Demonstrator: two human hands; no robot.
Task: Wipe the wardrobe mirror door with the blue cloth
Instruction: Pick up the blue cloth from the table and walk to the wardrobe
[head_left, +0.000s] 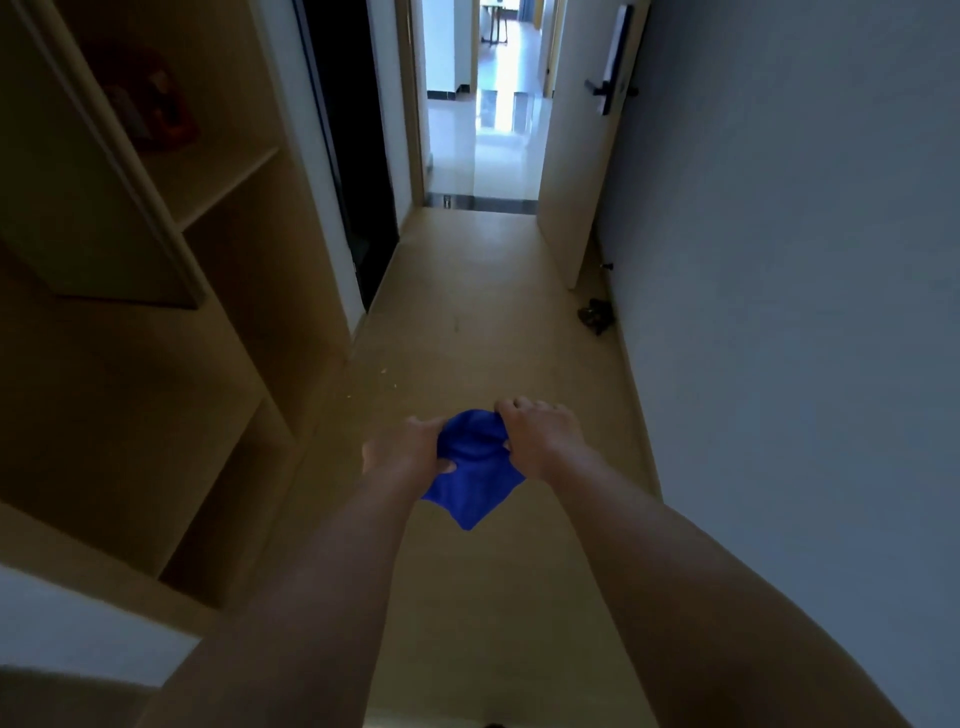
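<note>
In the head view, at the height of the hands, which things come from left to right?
Open shelf unit → left hand → blue cloth → right hand → grey wall.

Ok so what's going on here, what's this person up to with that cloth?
A person stands in a narrow hallway holding a blue cloth out in front of them with both hands. The left hand grips its left side and the right hand pinches its top right edge, so the cloth hangs bunched between them, one corner pointing down. Open wooden shelves line the left wall and an open door stands ahead. No mirror is clearly in view, and the cloth touches no surface yet.
</note>
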